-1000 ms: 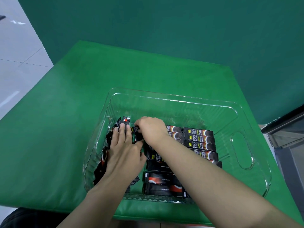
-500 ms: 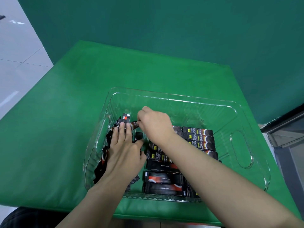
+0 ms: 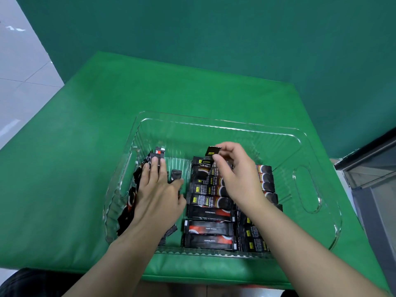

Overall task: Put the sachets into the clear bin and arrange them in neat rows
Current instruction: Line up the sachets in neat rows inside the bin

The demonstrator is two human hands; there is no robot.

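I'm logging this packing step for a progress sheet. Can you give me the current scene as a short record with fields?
container: clear bin on the green mat
left hand: left hand rests flat on the loose pile of sachets by the bin's left wall
right hand: right hand pinches one sachet, lifted above the rows
arranged: sachet rows lie flat in the bin's middle and right
progress: partly sorted; left pile untidy

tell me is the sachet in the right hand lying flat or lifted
Lifted: the right hand pinches the sachet by its upper end, tilted above the flat rows.
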